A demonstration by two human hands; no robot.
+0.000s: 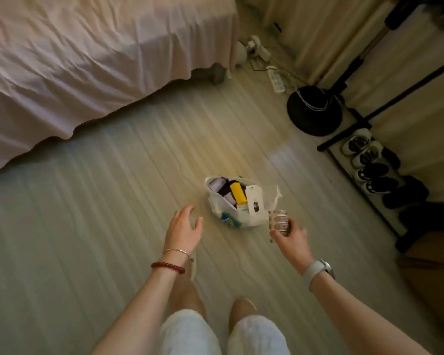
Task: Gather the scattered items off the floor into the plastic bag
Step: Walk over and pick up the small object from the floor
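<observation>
Silvery, perhaps foil, strips (279,222) in right hand (291,238)

White plastic bag (251,219), blue-green print at its 7 o'clock; yellow box (238,192) inside. Pale pink bed sheet (87,60). Dark red bead bracelet (167,267), white watch strap (312,271).

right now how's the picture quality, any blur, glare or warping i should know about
Head view: dim, warm light with dark corners; a pale glare patch on the floor right of the bag; wide-angle warping bends the bed edge and shoe rack; slight blur softens both hands, left hand empty, right hand holding blister packs, print unreadable.
</observation>
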